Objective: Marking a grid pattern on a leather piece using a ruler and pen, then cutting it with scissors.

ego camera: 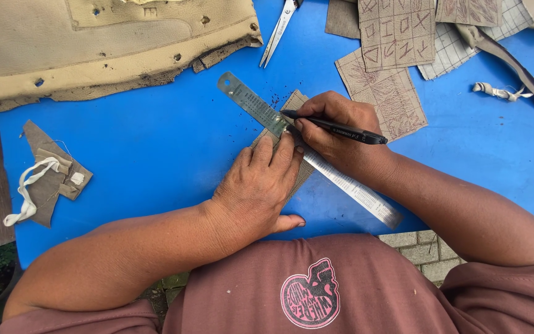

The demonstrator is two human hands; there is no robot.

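Near the middle of the blue table, the left hand lies flat with fingers spread, pinning a steel ruler across a small tan fabric patch. The right hand pinches a black marker, tip at the ruler's edge. The patch looks thin and limp — likely to creep unless pressed down. The ruler seems stiff and slick — best held down along its length.

Shiny metal ruler; black plastic pen; matt woven cloth patch; smooth blue tabletop.
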